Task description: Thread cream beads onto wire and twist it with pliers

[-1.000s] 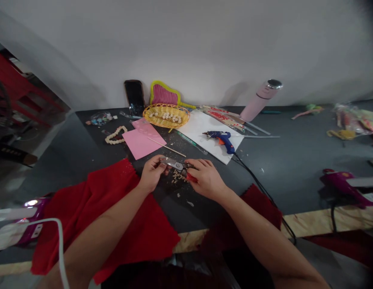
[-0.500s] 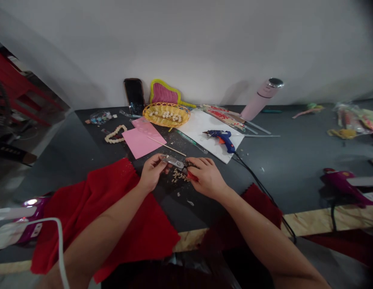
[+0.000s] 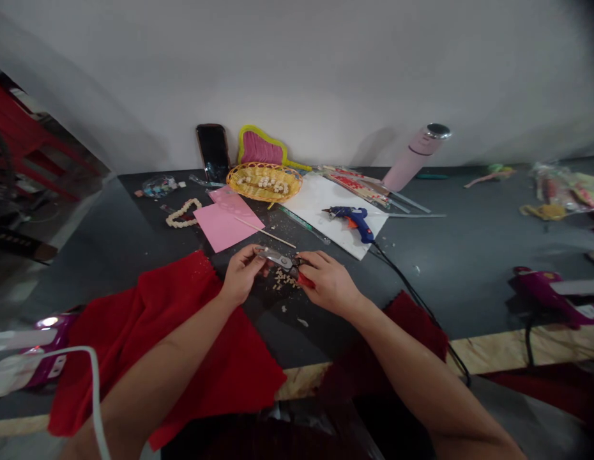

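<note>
My right hand (image 3: pixel 328 279) is closed round the red handles of a pair of scissors (image 3: pixel 278 257), whose grey blades point left. Close to the blade tips, my left hand (image 3: pixel 240 275) has its fingers pinched together; what sits between them is too small to make out. Below the blades lies a small pile of short, pale cut pieces (image 3: pixel 283 278) on the dark tabletop. A thin wooden stick (image 3: pixel 266 232) rests just beyond my hands, partly over pink paper (image 3: pixel 225 228).
A blue glue gun (image 3: pixel 350 218) lies on white paper (image 3: pixel 309 195). Behind are a yellow basket (image 3: pixel 266 195) of pale pieces, a phone (image 3: pixel 214 153) and a pink flask (image 3: pixel 414 156). Red cloth (image 3: pixel 182 345) is under my left arm. A purple glue gun (image 3: pixel 560 297) lies right.
Almost nothing differs; both hands hold the same pose at the scissors, and the whole view has shifted very slightly.
</note>
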A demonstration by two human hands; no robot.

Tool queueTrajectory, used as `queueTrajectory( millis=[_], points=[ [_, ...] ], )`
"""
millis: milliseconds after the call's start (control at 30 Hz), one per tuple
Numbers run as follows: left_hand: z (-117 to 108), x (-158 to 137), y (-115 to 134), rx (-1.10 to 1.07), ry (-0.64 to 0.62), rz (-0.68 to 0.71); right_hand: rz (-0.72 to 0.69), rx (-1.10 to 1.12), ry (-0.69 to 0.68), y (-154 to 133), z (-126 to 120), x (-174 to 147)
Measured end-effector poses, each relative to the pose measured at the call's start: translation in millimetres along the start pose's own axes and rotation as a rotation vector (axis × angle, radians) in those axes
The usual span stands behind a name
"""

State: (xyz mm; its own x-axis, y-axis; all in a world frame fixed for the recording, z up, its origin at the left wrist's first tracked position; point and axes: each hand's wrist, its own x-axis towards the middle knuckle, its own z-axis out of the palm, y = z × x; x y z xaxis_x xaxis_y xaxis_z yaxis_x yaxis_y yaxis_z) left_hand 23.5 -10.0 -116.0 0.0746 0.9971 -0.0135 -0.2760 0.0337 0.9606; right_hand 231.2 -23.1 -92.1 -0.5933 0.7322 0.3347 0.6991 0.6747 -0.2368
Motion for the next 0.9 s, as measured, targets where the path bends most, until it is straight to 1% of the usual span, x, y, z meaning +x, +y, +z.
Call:
queueTrajectory(
  millis=[267, 500, 767, 900],
  points=[
    [1.2, 0.4, 0.7, 0.024, 0.019, 0.0, 0.005, 0.029, 0.004, 0.5, 1.4, -0.5],
    [0.8, 0.3, 0.4, 0.024, 0.024, -0.005, 0.014, -0.036, -0.045, -0.1, 3.5, -0.8],
    [-0.6, 0.3, -2.8, 0.039, 0.001, 0.02, 0.022, -0.056, -0.021, -4.3, 6.4, -0.2],
    [-1.5, -0.1, -3.4, 0.047, -0.015, 0.023, 0.031, -0.081, -0.053, -5.8, 6.2, -0.6]
  ],
)
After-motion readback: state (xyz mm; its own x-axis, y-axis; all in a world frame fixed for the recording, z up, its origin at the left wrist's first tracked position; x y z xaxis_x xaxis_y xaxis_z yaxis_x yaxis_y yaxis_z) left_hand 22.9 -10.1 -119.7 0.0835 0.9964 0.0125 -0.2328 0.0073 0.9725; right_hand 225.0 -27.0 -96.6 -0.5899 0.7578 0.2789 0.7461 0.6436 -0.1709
